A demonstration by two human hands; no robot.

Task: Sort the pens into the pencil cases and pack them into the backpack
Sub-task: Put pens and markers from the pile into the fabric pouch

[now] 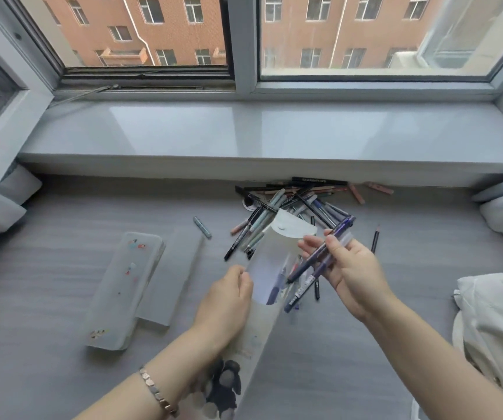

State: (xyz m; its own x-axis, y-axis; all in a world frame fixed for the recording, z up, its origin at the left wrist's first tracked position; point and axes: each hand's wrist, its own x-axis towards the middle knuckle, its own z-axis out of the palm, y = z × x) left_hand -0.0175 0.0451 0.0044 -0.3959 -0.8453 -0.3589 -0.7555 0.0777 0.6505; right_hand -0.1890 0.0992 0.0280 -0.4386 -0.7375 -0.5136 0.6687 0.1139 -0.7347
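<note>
Surface: grey bedding (pixel 62 225) below a glossy window sill (pixel 183 131); brick building outside the glass.
Far left: flat translucent pencil case (pixel 126 286) lying on the bedding, a grey sleeve (pixel 171 274) just beside it.
Loose pen: one grey pen (pixel 202 227), apart from the pile.
Left hand (pixel 229 301): fingers curled, gripping the side of the flap pencil case (pixel 274 253), held tilted above the bedding.
Pen pile (pixel 289 201): heaped under the sill.
Right hand (pixel 353 277): pinching several dark blue pens (pixel 314 262), lower ends at the case mouth.
Far right: white backpack (pixel 495 322), well apart.
</note>
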